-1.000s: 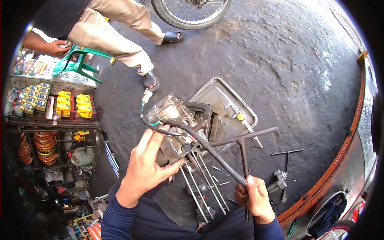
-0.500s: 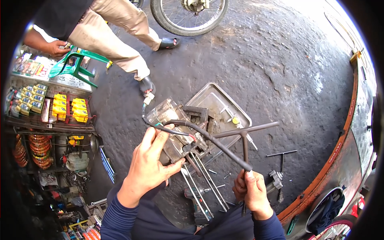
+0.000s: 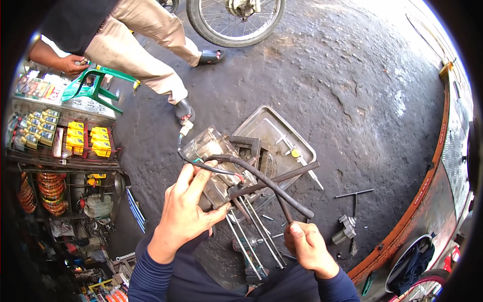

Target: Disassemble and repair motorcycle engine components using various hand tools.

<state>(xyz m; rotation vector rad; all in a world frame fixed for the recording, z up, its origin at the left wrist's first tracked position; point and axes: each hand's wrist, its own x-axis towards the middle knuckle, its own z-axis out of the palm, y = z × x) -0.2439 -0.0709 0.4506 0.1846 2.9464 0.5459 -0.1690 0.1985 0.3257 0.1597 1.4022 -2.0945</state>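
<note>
My left hand [image 3: 183,214] spans a grimy metal part [image 3: 215,194], fingers on its upper edge and thumb on its near edge. Over the fingertips runs a black-sleeved cable [image 3: 211,168] with a red wire end and a pale connector [image 3: 186,128]. A thick black hose [image 3: 266,178] arches from near those fingers toward the right hand. My right hand [image 3: 307,246] is closed round the stem of a T-shaped steel bar [image 3: 297,172]. The bar's left end lies across the metal part and passes under the hose; whether it touches the part I cannot tell.
Behind the part is a metal tray [image 3: 271,111] with a dial caliper [image 3: 302,157]. Long rods [image 3: 261,234], a T-handle wrench [image 3: 355,201] and a metal fitting [image 3: 344,229] lie on the dark floor. Another person [image 3: 136,55] stands ahead left, near stocked shelves [image 3: 65,161].
My right hand has moved slightly left and down, swinging the T-shaped bar left, its end now over the metal part. The hose end no longer meets the right thumb. The left hand stays put.
</note>
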